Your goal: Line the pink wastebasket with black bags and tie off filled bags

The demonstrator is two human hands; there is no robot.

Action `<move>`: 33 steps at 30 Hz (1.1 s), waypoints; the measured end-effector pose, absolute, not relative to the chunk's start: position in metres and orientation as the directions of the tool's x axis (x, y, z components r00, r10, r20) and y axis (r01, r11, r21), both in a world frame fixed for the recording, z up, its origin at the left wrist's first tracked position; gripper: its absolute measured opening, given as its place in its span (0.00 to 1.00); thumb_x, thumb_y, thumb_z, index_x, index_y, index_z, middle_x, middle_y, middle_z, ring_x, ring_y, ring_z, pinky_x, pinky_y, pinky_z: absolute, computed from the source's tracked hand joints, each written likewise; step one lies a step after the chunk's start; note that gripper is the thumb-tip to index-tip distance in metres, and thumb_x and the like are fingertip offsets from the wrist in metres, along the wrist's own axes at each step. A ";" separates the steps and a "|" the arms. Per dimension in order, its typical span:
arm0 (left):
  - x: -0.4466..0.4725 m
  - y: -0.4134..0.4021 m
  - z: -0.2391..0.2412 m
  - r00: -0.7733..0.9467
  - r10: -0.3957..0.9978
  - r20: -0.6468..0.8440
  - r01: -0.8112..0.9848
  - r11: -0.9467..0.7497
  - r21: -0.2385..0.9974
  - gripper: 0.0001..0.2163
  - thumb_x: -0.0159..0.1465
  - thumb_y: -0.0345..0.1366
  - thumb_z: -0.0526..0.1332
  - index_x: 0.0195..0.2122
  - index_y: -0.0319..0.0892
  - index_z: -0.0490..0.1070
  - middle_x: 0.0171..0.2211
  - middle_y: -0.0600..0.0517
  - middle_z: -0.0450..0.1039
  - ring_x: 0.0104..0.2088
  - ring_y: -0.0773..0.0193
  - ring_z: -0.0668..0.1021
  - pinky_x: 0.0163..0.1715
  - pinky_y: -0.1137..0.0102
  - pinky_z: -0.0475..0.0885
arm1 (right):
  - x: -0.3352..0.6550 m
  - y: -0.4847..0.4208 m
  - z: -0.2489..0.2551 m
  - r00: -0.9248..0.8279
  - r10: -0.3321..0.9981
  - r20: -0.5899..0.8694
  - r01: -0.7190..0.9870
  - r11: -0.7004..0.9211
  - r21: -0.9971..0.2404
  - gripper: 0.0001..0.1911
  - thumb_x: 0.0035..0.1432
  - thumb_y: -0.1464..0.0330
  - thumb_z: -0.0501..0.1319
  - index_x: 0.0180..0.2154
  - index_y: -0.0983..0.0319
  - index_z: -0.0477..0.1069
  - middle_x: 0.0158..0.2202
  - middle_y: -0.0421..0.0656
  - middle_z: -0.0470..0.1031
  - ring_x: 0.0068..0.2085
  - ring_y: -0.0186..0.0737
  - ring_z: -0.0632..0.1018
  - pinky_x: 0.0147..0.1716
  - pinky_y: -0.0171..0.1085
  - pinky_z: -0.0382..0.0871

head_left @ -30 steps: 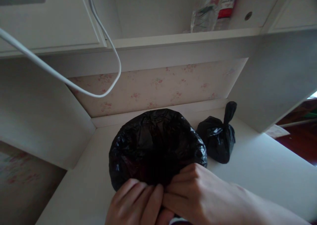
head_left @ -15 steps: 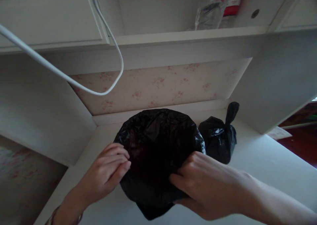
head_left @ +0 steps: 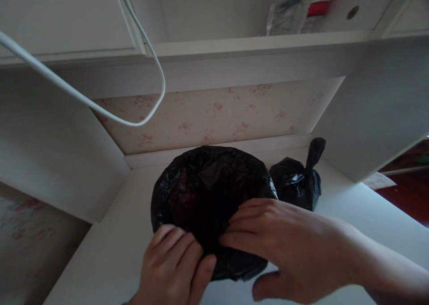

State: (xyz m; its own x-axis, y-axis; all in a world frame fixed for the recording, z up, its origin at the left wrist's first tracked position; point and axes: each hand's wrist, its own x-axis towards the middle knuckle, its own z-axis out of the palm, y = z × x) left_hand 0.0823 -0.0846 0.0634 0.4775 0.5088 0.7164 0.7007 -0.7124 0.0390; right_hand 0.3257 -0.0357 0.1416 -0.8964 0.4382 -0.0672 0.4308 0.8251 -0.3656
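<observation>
- White cabinet (head_left: 67,23) across the top of the frame, with an open shelf at upper centre.
- White tabletop (head_left: 355,206) from the lower left to the right of the frame, carrying both bags.
- Open black bag (head_left: 217,175) in the lower centre, its mouth spread into a wide round rim; the dark inside shows a reddish tint at the left.
- Right hand (head_left: 275,233) in the lower right, its forearm slanting in from the right edge, back of the hand upward. Its fingers lie close together over the near right part of the rim, tips pointing left into the mouth; the thumb stands wide apart below them.
- Left hand (head_left: 172,264) at the bottom, left of centre, reaching up from the lower edge, knuckles upward. Its fingers are curled side by side over the near left rim, gripping the bag, with the thumb close by, pointing up and right.
- Tied black bag (head_left: 295,184) right of centre, just beside the open one, its knotted top sticking up; the right hand covers its lower edge.
- White cable (head_left: 50,75) looping at upper left.
- Red-labelled bottle (head_left: 318,7) on the shelf, upper right.
</observation>
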 end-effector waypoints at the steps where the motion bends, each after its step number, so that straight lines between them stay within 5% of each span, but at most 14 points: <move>1: 0.074 -0.078 0.064 0.469 0.507 0.724 0.682 -0.728 0.068 0.14 0.71 0.27 0.55 0.26 0.43 0.65 0.20 0.55 0.68 0.24 0.63 0.69 0.32 0.62 0.63 | 0.332 -0.035 0.142 -0.890 0.452 -0.057 0.442 0.826 -0.350 0.24 0.60 0.55 0.68 0.54 0.61 0.77 0.47 0.50 0.83 0.50 0.52 0.81 0.49 0.45 0.70; 7: 0.037 -0.042 0.080 0.528 0.570 0.630 0.567 -0.789 0.238 0.14 0.69 0.21 0.56 0.27 0.42 0.64 0.23 0.56 0.70 0.29 0.65 0.73 0.40 0.63 0.69 | 0.339 -0.031 0.131 -0.824 0.528 -0.205 0.556 0.822 -0.121 0.07 0.58 0.72 0.62 0.38 0.62 0.78 0.33 0.48 0.83 0.36 0.50 0.84 0.31 0.42 0.65; 11: 0.057 -0.059 0.093 0.482 0.606 0.633 0.666 -0.723 0.184 0.10 0.71 0.29 0.59 0.31 0.42 0.72 0.28 0.54 0.77 0.32 0.64 0.77 0.44 0.62 0.70 | 0.316 -0.032 0.127 -0.853 0.463 -0.242 0.495 0.864 -0.092 0.07 0.58 0.69 0.62 0.35 0.63 0.78 0.27 0.48 0.82 0.26 0.47 0.82 0.20 0.41 0.49; 14: 0.087 -0.086 0.088 0.489 0.536 0.689 0.723 -0.690 0.024 0.14 0.71 0.46 0.60 0.41 0.40 0.77 0.33 0.51 0.82 0.33 0.59 0.81 0.39 0.62 0.72 | 0.301 -0.033 0.126 -0.887 0.407 -0.219 0.435 0.894 -0.102 0.10 0.63 0.67 0.60 0.34 0.64 0.78 0.28 0.48 0.82 0.25 0.46 0.81 0.19 0.41 0.46; 16: 0.102 -0.096 0.078 0.484 0.520 0.704 0.756 -0.654 -0.037 0.20 0.71 0.53 0.59 0.36 0.39 0.76 0.28 0.51 0.80 0.28 0.59 0.80 0.33 0.61 0.71 | 0.297 -0.035 0.126 -0.901 0.393 -0.185 0.418 0.901 -0.120 0.09 0.64 0.67 0.60 0.37 0.65 0.78 0.31 0.48 0.83 0.28 0.46 0.82 0.20 0.41 0.49; 22: 0.088 -0.074 0.066 0.528 0.451 0.719 0.741 -0.658 -0.132 0.25 0.72 0.55 0.56 0.23 0.44 0.67 0.18 0.54 0.68 0.20 0.61 0.73 0.27 0.61 0.64 | 0.321 -0.040 0.125 -0.884 0.465 0.047 0.440 0.861 -0.254 0.13 0.70 0.59 0.60 0.48 0.60 0.75 0.40 0.44 0.82 0.41 0.46 0.81 0.37 0.41 0.67; 29: 0.040 -0.047 0.098 0.686 0.521 0.507 0.561 -0.823 0.086 0.30 0.66 0.66 0.52 0.25 0.42 0.67 0.21 0.57 0.68 0.23 0.66 0.74 0.30 0.64 0.65 | 0.329 -0.041 0.100 -0.869 0.476 0.131 0.468 0.879 -0.089 0.11 0.71 0.60 0.60 0.38 0.59 0.73 0.30 0.39 0.79 0.31 0.42 0.78 0.30 0.43 0.58; 33: 0.068 -0.070 0.095 0.630 0.488 0.604 0.592 -0.805 0.033 0.27 0.67 0.63 0.57 0.35 0.41 0.73 0.28 0.53 0.77 0.30 0.60 0.80 0.37 0.61 0.71 | 0.308 -0.042 0.102 -0.886 0.457 0.078 0.454 0.889 -0.053 0.14 0.71 0.58 0.60 0.36 0.59 0.73 0.29 0.40 0.79 0.27 0.41 0.77 0.25 0.44 0.52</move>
